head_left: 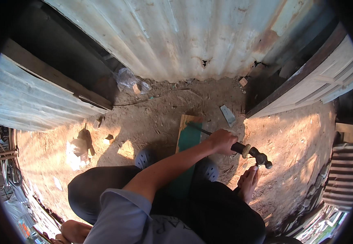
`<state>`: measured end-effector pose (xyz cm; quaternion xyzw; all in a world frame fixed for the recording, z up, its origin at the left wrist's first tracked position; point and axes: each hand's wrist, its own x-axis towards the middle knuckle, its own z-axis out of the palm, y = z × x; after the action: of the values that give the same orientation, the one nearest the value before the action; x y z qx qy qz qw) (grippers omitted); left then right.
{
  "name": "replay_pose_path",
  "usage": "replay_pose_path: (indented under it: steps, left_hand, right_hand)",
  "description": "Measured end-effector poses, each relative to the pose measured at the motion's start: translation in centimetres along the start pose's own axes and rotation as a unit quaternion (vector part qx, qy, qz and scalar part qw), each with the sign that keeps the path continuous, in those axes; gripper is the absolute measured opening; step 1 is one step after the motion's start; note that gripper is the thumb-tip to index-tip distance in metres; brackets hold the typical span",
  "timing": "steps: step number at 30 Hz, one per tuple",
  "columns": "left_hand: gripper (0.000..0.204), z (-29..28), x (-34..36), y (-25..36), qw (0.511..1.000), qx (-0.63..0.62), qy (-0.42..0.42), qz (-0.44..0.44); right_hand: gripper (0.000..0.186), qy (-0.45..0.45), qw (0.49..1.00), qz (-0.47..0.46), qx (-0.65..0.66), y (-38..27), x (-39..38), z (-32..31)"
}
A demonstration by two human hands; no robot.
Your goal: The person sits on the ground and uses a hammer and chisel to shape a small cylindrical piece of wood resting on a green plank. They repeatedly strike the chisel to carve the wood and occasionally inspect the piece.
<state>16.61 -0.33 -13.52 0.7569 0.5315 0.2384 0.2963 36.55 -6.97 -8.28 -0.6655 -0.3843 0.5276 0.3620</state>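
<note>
My left hand (223, 140) grips a chisel (238, 147) with a dark handle and a ringed end. Its long metal blade slants down to the far end of a green-painted board (188, 138) with a bare wood edge, lying between my legs. My right hand (249, 179) is closed round the handle of a ball-peen hammer (261, 159), whose head is at the chisel handle's end; whether they touch I cannot tell. My dark-trousered knees and grey perforated clogs (144, 158) flank the board.
Corrugated metal (176, 40) faces me, with panels on both sides. A crumpled plastic bag (127, 81) and a pale offcut (227, 115) lie on the dirt ground. Stacked scrap (343, 175) lines the right edge. A person's bare limb (74, 232) shows at lower left.
</note>
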Motion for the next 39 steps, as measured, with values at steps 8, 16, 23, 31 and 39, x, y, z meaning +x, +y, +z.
replay_pose_path:
  steps: [8, 16, 23, 31, 39]
  left_hand:
    - [0.029, 0.3, -1.4, 0.1, 0.989, 0.022, -0.142, 0.045]
    - [0.020, 0.5, -3.4, 0.9, 0.949, 0.055, -0.303, 0.071]
    - [0.021, 4.9, -6.4, -1.5, 0.910, 0.128, -0.360, 0.160]
    - [0.019, 2.1, -6.1, -0.6, 0.935, 0.090, -0.302, 0.163]
    - [0.025, -0.1, -5.1, 0.8, 0.926, 0.075, -0.345, 0.133]
  right_hand:
    - [0.031, 0.041, 0.993, 0.055, 0.094, -2.3, -0.8, 0.5]
    - [0.030, 0.014, 0.998, 0.039, 0.048, -2.7, -2.0, 0.9]
    - [0.031, 0.023, 0.998, 0.028, 0.046, -2.1, -1.5, 0.5]
    - [0.032, 0.030, 0.997, 0.040, 0.062, -1.9, -1.7, 0.2]
    - [0.026, 0.036, 0.994, 0.007, 0.105, -1.6, -1.4, -0.4]
